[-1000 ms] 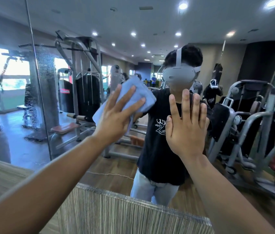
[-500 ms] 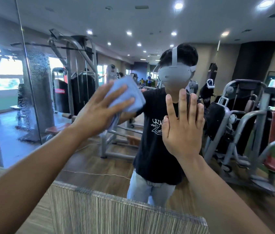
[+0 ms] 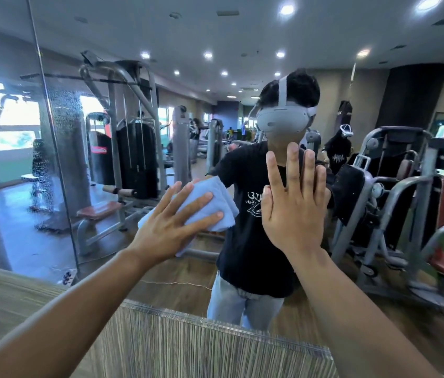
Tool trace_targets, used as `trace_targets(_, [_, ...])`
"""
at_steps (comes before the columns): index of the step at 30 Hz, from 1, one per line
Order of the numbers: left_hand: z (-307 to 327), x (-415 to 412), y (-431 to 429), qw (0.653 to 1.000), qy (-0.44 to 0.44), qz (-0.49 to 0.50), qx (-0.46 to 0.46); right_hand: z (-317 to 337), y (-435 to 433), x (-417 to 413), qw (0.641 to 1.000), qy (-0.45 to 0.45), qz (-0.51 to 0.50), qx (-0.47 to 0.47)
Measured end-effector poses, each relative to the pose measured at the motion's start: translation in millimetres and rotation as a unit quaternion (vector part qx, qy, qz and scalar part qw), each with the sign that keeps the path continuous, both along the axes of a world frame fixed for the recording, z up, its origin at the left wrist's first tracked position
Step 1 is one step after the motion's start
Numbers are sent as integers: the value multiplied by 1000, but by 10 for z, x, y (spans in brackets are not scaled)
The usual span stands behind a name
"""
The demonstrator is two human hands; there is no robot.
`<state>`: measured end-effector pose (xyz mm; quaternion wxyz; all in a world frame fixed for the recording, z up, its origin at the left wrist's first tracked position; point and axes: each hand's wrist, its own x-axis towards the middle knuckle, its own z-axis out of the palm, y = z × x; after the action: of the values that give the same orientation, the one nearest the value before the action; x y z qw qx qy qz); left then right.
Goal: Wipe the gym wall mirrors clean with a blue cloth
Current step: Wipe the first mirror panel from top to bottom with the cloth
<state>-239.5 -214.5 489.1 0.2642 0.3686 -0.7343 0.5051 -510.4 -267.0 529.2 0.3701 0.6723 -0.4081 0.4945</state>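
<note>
Cloth [image 3: 212, 186], pale blue and folded, lies flat against the mirror [image 3: 242, 36], low and left of centre. The left hand [image 3: 166, 230] pins it there with straight, spread fingers, pressing on it rather than curling round it. The right hand [image 3: 291, 219] holds nothing; its palm and straight, upright fingers appear to rest flat on the glass just right of the cloth. The likeliest trouble, I judge, is that bare palm: skin on glass could leave prints where wiping is meant to clean, so that spot would need a pass. Second, with nothing but pressure holding the cloth, a lighter push or a quick stroke could let it slide out and drop onto the ledge [image 3: 188, 345] below. Third, the folds could bunch under the fingers and streak instead of wiping evenly. The droplets [image 3: 62, 126] beside the seam [image 3: 51, 148] are well away from the cloth and may dry into marks if not reached. Counted: one cloth, two hands, two mirror panels in view meeting at one seam, one patch of droplets, one ledge.
</note>
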Motion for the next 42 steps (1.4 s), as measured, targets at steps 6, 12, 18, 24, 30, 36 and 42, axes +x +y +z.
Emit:
trace_targets(6, [942, -162, -55, 986, 158, 17, -56, -5, -20, 11, 1000, -8, 6, -12])
trace_targets(12, [679, -424, -201, 986, 143, -31, -80, -12, -19, -2, 1000, -1, 3, -8])
trace_targets(18, [-237, -33, 45, 999, -42, 14, 5, 4, 32, -38, 1000, 8, 9, 10])
trace_targets(24, [439, -108, 91, 975, 213, 59, -1, 19, 129, -183, 999, 30, 35, 15])
trace_targets(30, [1038, -808, -88, 962, 273, 28, -15, -242, 142, -693, 999, 28, 25, -18])
trace_targets(36, [581, -1256, -283, 995, 46, -77, -51, -423, -39, -1048, 1000, -12, -15, 2])
trace_targets(42, [-522, -878, -172, 962, -260, -61, 49, -469, -143, -1091, 999, 3, -30, -13])
